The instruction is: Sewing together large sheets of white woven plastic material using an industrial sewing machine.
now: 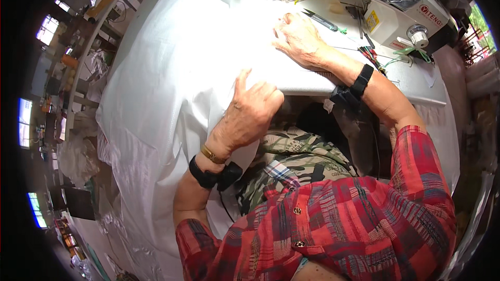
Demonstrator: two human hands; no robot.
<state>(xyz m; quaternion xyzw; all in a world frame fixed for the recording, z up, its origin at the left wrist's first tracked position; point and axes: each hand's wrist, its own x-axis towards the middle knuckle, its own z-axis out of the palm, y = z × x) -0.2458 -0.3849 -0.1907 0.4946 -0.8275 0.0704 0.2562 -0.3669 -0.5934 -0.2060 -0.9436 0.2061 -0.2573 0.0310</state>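
The big white cloth [182, 62] lies over the table [416, 80] by the sewing machine [385, 0], the left hand [247, 117] pinching its edge with bent fingers, the right hand [299, 39] pressing it flat with fingers spread, most still unsewn.

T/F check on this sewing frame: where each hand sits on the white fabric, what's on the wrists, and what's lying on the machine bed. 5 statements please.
1. The right hand lies flat on the white fabric near the sewing machine. True.
2. The left hand holds scissors. False: it grips the white fabric at the table edge, with no tool in it.
3. Both wrists carry a black band. True: one on the left wrist, one on the right wrist.
4. The fabric is dark blue. False: it is white.
5. A pen-like tool lies on the machine bed beyond the right hand. True.
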